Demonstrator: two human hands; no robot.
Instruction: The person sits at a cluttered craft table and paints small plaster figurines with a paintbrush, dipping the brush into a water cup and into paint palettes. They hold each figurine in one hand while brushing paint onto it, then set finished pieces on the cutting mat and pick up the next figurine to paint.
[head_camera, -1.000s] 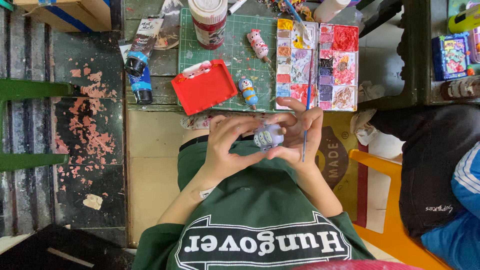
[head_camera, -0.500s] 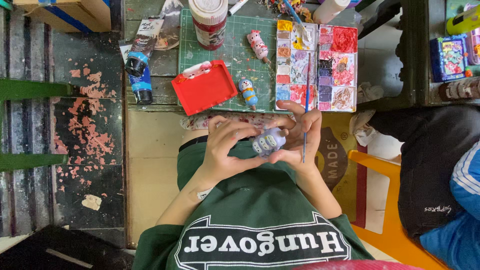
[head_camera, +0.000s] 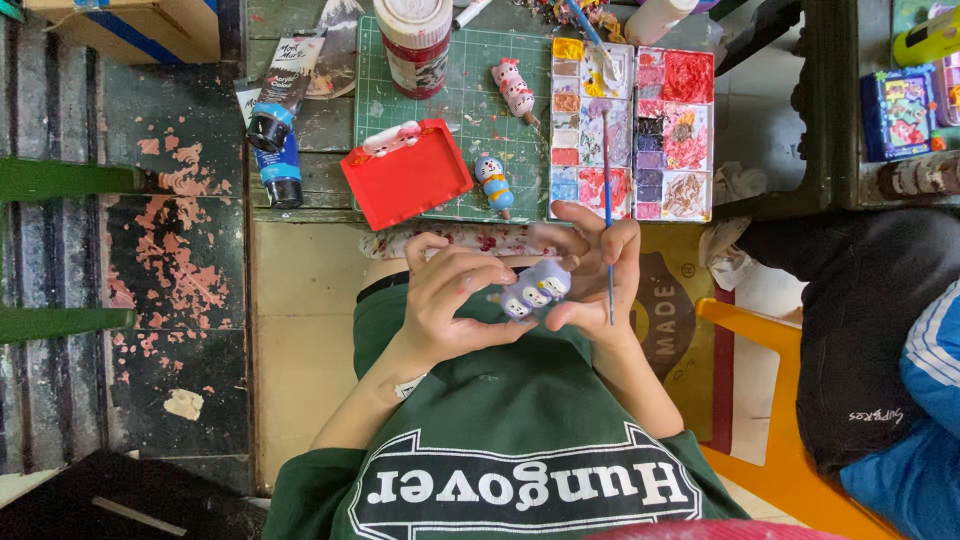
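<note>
At the top of the frame, a green cutting mat (head_camera: 450, 100) is laid on the bench (head_camera: 320, 130), with a paint palette (head_camera: 632, 130) at its right and a red tray (head_camera: 406, 173) on it. Mid-frame, a small pale purple figurine (head_camera: 535, 290) is cupped between both hands: the left hand (head_camera: 450, 305) is curled around it, while the right hand (head_camera: 595, 275) is closed on it and pinches a thin brush (head_camera: 607, 215).

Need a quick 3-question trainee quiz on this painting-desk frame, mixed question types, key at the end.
1. True or false: the right hand holds a thin paintbrush.
2. Which thing do both hands hold? A) red tray B) small pale figurine C) paint tube
3. Fill in: the red tray lies on the green ____ mat.

Key:
1. True.
2. B: the left hand and the right hand hold the small pale figurine.
3. Cutting; the cutting mat.
</note>
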